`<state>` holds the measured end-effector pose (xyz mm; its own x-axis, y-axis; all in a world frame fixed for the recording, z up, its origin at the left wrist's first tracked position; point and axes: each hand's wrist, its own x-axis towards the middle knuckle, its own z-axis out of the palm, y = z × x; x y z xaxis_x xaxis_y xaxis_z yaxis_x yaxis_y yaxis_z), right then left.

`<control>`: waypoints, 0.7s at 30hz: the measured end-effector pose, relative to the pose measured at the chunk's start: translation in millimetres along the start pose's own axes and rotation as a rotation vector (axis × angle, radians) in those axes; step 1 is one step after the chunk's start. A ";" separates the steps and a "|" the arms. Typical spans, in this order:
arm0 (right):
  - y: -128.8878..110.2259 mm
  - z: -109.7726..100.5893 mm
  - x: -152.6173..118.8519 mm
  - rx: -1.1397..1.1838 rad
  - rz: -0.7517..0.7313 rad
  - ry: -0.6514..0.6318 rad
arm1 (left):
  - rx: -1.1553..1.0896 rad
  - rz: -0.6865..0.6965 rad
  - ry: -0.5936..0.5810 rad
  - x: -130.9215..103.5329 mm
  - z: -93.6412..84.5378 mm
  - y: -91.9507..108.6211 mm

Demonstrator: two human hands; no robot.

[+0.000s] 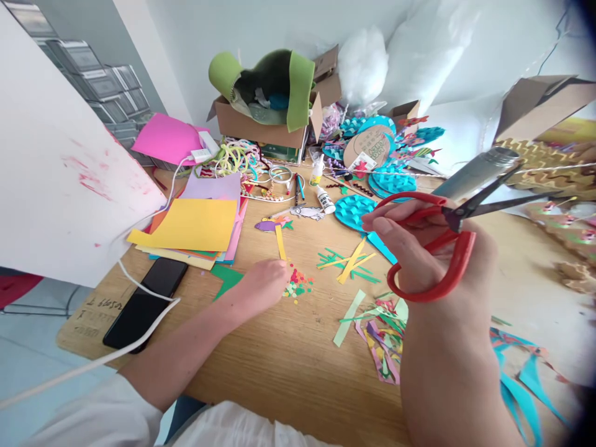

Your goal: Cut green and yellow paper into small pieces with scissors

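Holding 1 red scissors (pixel 433 248), right hand (pixel 419 254); left hand (pixel 263 287) touches confetti (pixel 298 284).

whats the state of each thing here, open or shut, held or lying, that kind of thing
red scissors: held up in the right hand, blades slightly open
left hand: down on the table, fingertips at the confetti pile
yellow strip: lying flat
phone: screen dark, lying flat
glue bottle: lying on its side
cardboard box: open, stuffed with green foam

Red-handled scissors (pixel 431 248) are showing above a tan wooden table (pixel 288 354) strewn with yellow paper (pixel 195 225), multicoloured confetti (pixel 298 284) and a black phone (pixel 146 301).
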<state>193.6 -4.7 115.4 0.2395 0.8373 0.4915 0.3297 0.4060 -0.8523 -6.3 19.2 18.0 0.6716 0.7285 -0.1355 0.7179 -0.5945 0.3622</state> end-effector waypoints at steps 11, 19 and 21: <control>-7.6 -5.3 -0.6 0.018 0.034 -0.001 | 0.319 0.101 0.007 -4.1 16.2 7.3; -5.2 -7.7 -0.6 0.057 0.002 -0.009 | 0.412 0.093 -0.014 2.9 20.5 16.5; -1.7 -7.9 -0.3 0.067 -0.020 0.005 | 0.413 0.083 -0.016 3.9 23.1 16.6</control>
<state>200.2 -8.5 118.1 0.2383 0.8267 0.5097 0.2728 0.4467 -0.8521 12.5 4.3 2.2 0.7309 0.6686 -0.1369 0.6719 -0.7401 -0.0275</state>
